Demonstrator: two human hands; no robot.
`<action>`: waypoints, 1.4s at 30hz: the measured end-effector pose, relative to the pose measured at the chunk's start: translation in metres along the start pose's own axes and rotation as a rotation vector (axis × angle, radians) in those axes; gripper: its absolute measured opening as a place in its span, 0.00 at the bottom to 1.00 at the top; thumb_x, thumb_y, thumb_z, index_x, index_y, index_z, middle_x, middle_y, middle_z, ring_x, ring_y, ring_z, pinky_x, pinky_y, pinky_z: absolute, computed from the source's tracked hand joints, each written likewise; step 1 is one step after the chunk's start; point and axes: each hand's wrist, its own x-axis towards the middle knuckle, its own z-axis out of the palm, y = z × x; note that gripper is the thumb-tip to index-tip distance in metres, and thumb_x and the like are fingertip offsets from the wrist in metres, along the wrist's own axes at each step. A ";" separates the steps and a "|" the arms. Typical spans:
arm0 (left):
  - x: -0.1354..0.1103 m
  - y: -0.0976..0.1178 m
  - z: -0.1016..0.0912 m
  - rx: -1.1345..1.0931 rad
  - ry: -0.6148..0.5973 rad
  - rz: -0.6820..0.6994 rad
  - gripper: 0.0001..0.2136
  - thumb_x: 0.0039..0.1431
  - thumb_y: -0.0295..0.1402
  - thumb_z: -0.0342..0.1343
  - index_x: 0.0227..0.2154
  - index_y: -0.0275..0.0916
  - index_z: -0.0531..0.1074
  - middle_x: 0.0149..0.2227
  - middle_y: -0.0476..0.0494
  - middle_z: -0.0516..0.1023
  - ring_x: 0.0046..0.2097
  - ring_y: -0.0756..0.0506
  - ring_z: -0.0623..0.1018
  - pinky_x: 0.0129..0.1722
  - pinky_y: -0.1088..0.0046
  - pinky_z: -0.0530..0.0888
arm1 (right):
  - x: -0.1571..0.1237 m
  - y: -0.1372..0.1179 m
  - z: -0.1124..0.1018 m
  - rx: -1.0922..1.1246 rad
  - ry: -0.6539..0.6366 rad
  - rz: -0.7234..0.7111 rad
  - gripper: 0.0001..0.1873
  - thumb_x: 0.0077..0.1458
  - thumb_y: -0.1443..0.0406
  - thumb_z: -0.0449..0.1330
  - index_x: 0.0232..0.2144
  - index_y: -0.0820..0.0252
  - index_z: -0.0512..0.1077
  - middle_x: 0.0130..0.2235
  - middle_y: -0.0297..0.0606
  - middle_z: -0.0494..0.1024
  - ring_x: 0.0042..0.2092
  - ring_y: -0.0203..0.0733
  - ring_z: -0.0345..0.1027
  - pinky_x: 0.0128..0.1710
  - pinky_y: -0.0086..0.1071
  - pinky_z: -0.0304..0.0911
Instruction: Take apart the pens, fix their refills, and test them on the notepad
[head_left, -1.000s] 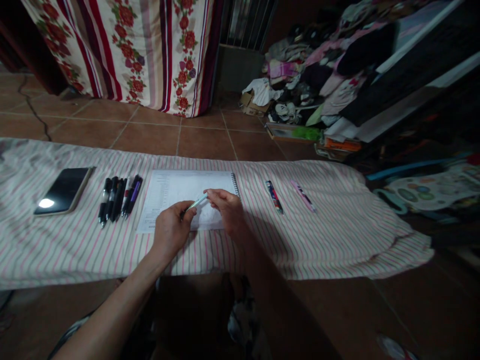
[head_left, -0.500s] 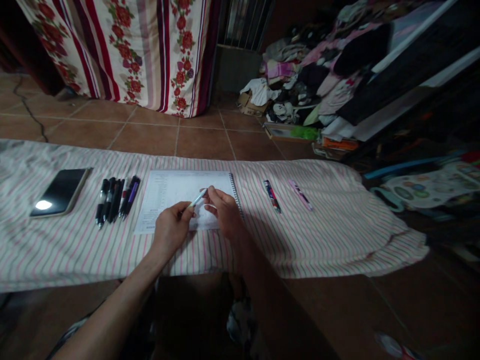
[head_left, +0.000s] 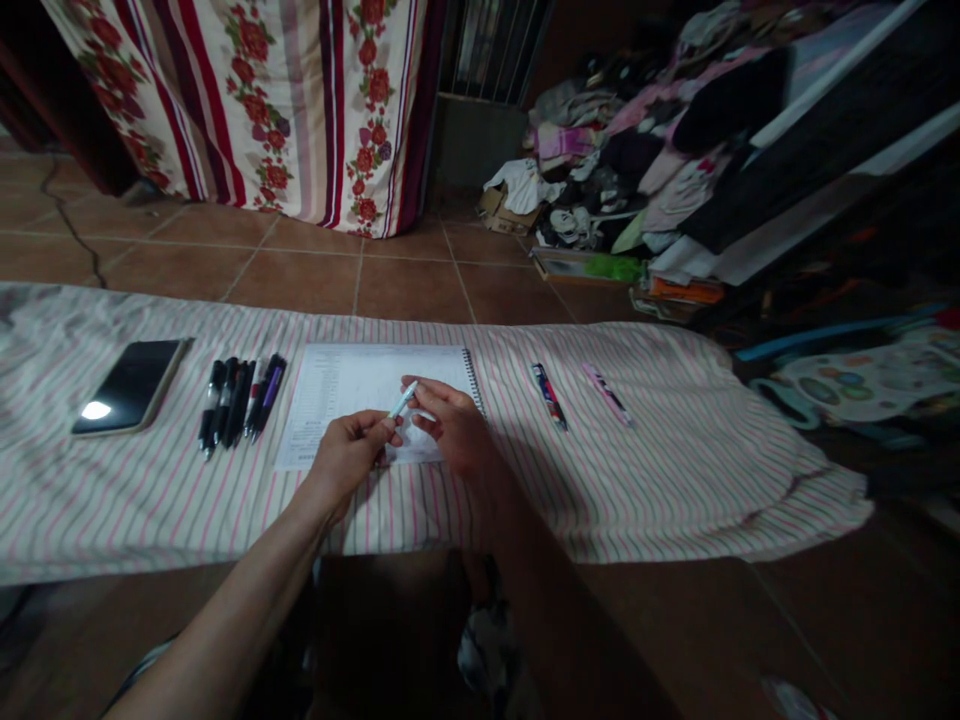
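Both hands meet over a spiral notebook [head_left: 360, 385] with a printed sheet showing on it. A slim, light blue-green pen [head_left: 403, 399] is tilted up to the right between them. My left hand [head_left: 354, 450] is closed around its lower end. My right hand [head_left: 448, 415] pinches the upper end between thumb and fingertips, the other fingers curled. Left of the notebook lies a row of several dark pens [head_left: 236, 402], one of them purple. On the right rest a dark pen with red and blue patterning [head_left: 550, 397] and a pink and black pen [head_left: 607, 394].
A smartphone [head_left: 129, 387] lies at the left on the striped cloth [head_left: 675, 470] covering the table. Beyond the table are a tiled floor [head_left: 300, 280], a floral curtain [head_left: 300, 110] and a heap of clothes [head_left: 592, 150]. A patterned plastic item [head_left: 847, 375] stands at the right.
The pen has shifted slightly within the hands, and my right fingers have moved a little along its upper end. The whole view has drifted slightly; the other things lie as before.
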 end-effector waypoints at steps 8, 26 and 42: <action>0.002 -0.005 -0.005 0.094 -0.001 0.071 0.10 0.45 0.37 0.57 0.21 0.34 0.72 0.20 0.50 0.70 0.20 0.55 0.61 0.21 0.78 0.59 | 0.002 0.001 0.002 0.018 0.022 -0.005 0.13 0.41 0.58 0.65 0.31 0.58 0.77 0.29 0.32 0.71 0.32 0.30 0.63 0.33 0.25 0.58; 0.004 -0.013 -0.013 0.593 0.140 0.190 0.11 0.52 0.40 0.51 0.28 0.39 0.75 0.22 0.49 0.73 0.24 0.49 0.68 0.27 0.73 0.62 | 0.002 0.007 0.007 -0.067 0.117 -0.005 0.15 0.40 0.55 0.64 0.28 0.60 0.74 0.26 0.30 0.70 0.30 0.31 0.62 0.33 0.27 0.58; 0.006 -0.018 -0.012 0.514 0.095 0.182 0.13 0.52 0.40 0.50 0.23 0.38 0.74 0.21 0.49 0.73 0.23 0.50 0.67 0.25 0.74 0.62 | 0.006 0.011 0.007 -0.050 0.169 -0.049 0.14 0.37 0.58 0.65 0.27 0.60 0.77 0.24 0.31 0.72 0.28 0.29 0.64 0.30 0.24 0.61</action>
